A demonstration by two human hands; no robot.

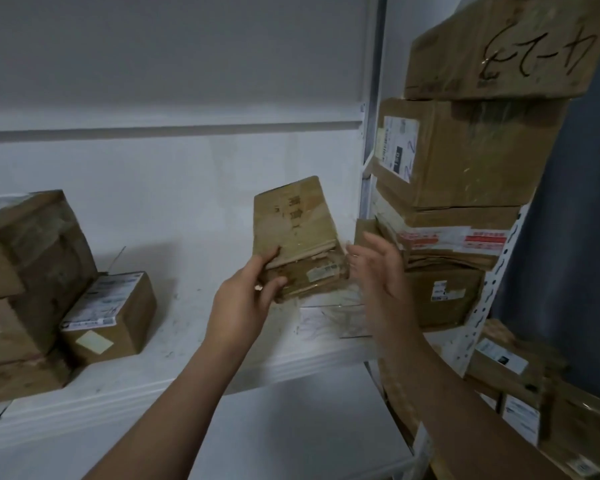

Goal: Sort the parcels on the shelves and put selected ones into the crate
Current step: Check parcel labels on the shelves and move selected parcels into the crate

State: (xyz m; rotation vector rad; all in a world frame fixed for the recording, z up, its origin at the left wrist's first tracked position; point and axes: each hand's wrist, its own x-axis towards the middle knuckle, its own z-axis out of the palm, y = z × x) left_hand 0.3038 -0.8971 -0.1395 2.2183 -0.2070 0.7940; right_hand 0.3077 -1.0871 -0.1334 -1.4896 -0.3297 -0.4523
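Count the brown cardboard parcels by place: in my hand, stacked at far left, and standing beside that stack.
Held brown cardboard parcel, in left hand: 1
Stacked brown boxes, far left: 3
Small white-labelled box beside them: 1
Total: 5

Only legible mark: black handwriting on the top carton (499, 46) of the stack just past the shelf's (187, 341) right end, upside down, "4-2-" plus a last digit I can't make out. The flat parcel (291, 216) in the left hand (243, 303) carries dark printed characters, too blurred. White shipping labels on the second carton (465, 154) and the small box (118, 317) near the left end, and the red-and-white tape (478, 240) lower in the stack: unreadable.
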